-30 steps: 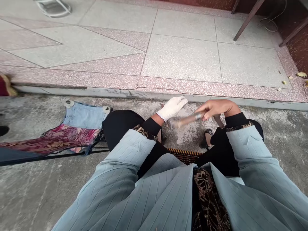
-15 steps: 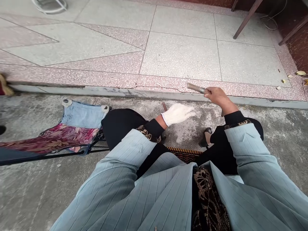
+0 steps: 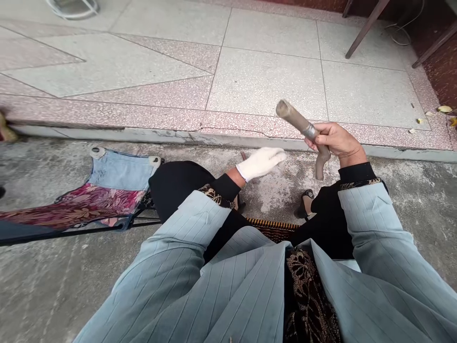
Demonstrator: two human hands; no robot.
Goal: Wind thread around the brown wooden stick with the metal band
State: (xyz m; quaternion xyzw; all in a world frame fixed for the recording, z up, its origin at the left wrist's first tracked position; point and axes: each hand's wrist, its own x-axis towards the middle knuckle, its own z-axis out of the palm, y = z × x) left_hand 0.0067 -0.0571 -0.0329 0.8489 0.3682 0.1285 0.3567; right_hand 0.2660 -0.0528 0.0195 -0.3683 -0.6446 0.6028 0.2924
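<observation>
My right hand (image 3: 337, 143), bare, is closed around a brown wooden tool (image 3: 294, 116) with a thick round end, a shiny metal or wire band and a crooked lower end. Its round end points up and to the left, over the edge of the step. My left hand (image 3: 262, 163) wears a white knitted glove. Its fingers are stretched out together to the right, above the ground between my knees, and its palm side is hidden. A short reddish-brown piece (image 3: 243, 156) shows just behind the glove; whether the hand touches it, I cannot tell.
A tiled step edge (image 3: 160, 135) runs across in front of me. On my left stands a folding seat (image 3: 121, 171) of denim and flowered cloth. Dark furniture legs (image 3: 367, 28) are at the far right, near yellowish scraps (image 3: 444, 109). A woven seat edge (image 3: 273, 229) shows beneath me.
The tool in my right hand has turned, so its round end now faces up and its crooked lower end shows. My right hand has rolled over and shifted slightly right; the left has barely moved.
</observation>
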